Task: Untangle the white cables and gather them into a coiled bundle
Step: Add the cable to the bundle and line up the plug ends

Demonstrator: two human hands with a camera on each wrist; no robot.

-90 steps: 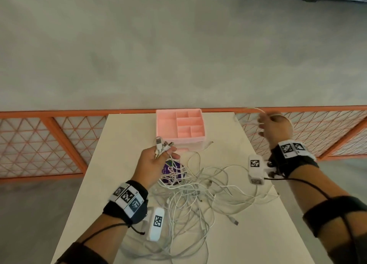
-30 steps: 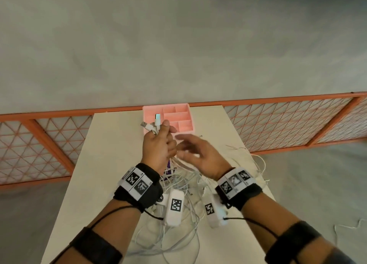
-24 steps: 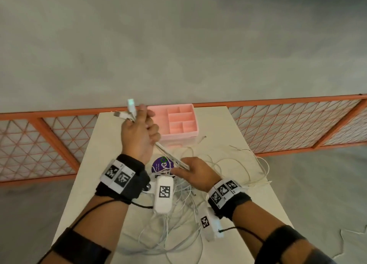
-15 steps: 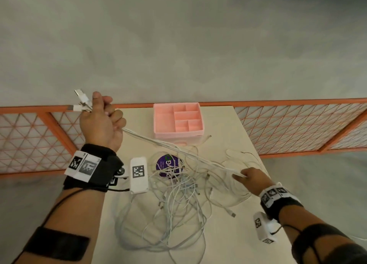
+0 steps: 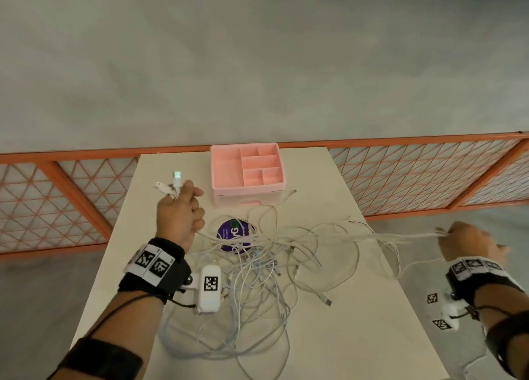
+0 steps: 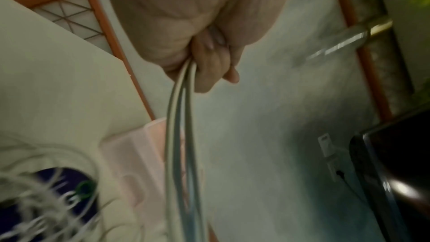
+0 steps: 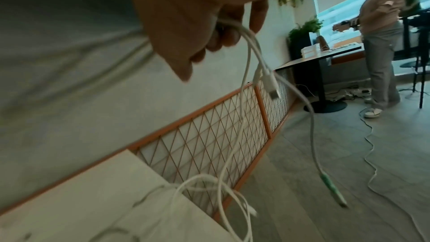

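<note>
A loose tangle of white cables (image 5: 257, 282) lies on the cream table (image 5: 357, 336). My left hand (image 5: 181, 213) is raised over the table's left side and grips a bunch of cable ends, with plugs (image 5: 171, 183) sticking up from the fist. The left wrist view shows its fingers (image 6: 209, 65) curled round two or three strands (image 6: 179, 135). My right hand (image 5: 469, 242) is out past the table's right edge and grips the same strands, stretched taut between both hands. In the right wrist view cable ends with plugs (image 7: 271, 82) hang from its fingers (image 7: 223, 38).
A pink compartment box (image 5: 247, 172) stands at the table's far edge. A purple round sticker or disc (image 5: 233, 233) lies under the cables. An orange lattice fence (image 5: 415, 176) runs behind the table. Another person (image 7: 381, 34) stands far off at another table.
My right hand has slid along the strands farther right, past the table edge. My left hand came back from the far left to over the table, still holding the plug ends.
</note>
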